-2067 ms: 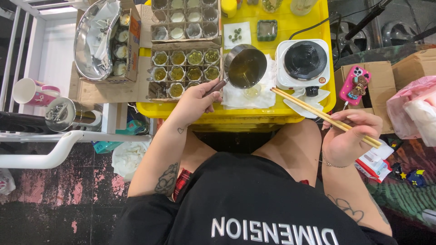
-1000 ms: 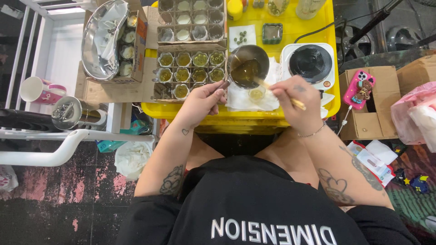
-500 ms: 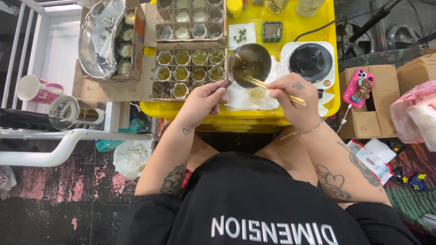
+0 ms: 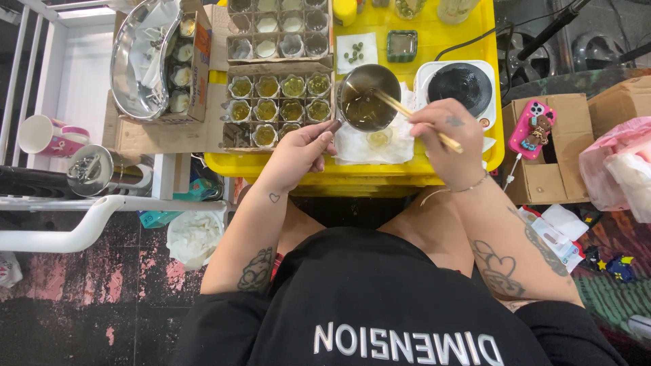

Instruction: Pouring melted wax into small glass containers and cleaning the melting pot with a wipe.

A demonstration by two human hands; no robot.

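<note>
1. Both forearms reach forward from the seated person's lap onto the yellow table [image 4: 434,177], the left arm angled in from the left, the right arm coming up from the right with the wrist bent inward.
2. The left hand [image 4: 298,150] lies palm down at the table's near edge, its fingers curled and closed on the handle of the pot [image 4: 366,98], at the pot's lower left.
3. The right hand [image 4: 449,142] is closed around a pair of chopsticks [image 4: 413,115], pinched between thumb and fingers; their back ends stick out to the right past the knuckles.
4. The chopstick tips slant up and left into the pot, dipped in the dark yellowish liquid inside.
5. The pot sits on a white paper towel [image 4: 380,144] near the middle of the table, between a cardboard tray [image 4: 274,102] of small filled cups on its left and a white hot plate [image 4: 461,85] on its right.
6. The hands are apart, one on each side of the pot, the left lower and the right just beside the rim.
7. A second tray [image 4: 278,30] of cups lies behind the first, and a metal bowl [image 4: 142,57] rests off the table's left end.
</note>
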